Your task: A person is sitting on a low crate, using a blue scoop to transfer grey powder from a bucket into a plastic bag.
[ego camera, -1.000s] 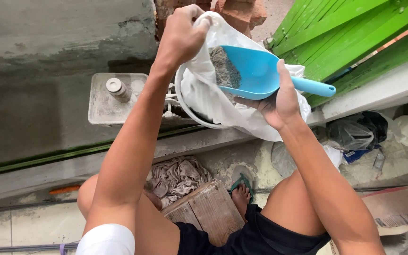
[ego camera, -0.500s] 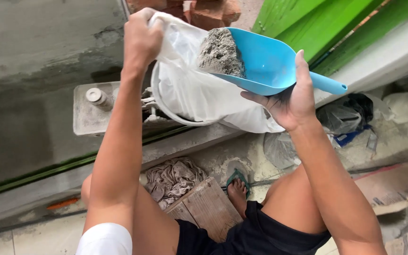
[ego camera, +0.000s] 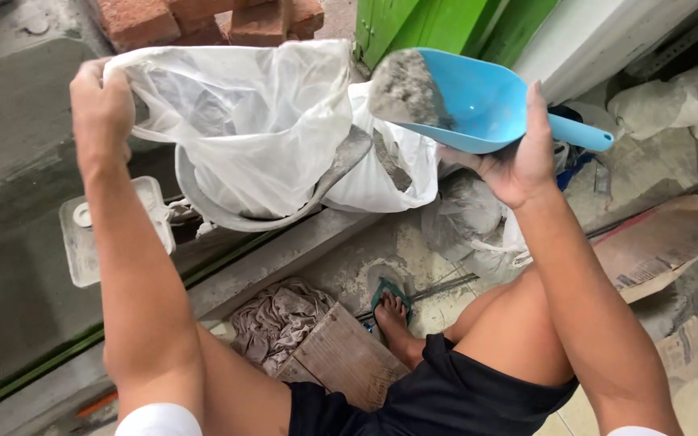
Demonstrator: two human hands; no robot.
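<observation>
My left hand (ego camera: 100, 109) grips the upper left edge of a thin white plastic bag (ego camera: 260, 137) and holds it up, mouth spread. My right hand (ego camera: 519, 157) holds a light blue plastic scoop (ego camera: 478, 101) by its handle, to the right of the bag. The scoop carries a heap of grey cement powder (ego camera: 401, 89) at its front lip, right beside the bag's right edge. Below the bag sits a round pan (ego camera: 228, 211) with another white bag (ego camera: 397, 165) in it, smeared with grey powder.
Red bricks (ego camera: 203, 16) are stacked at the top, green panels (ego camera: 446, 20) beside them. A white scale (ego camera: 94, 234) stands on the concrete ledge at left. A crumpled rag (ego camera: 280, 319) and a wooden board (ego camera: 345, 359) lie by my foot. Torn cement sacks (ego camera: 664, 242) lie at right.
The scoop came out of the lower bag loaded with powder and rose to the right. My left hand lifted the bag's edge to the left, spreading the bag wide.
</observation>
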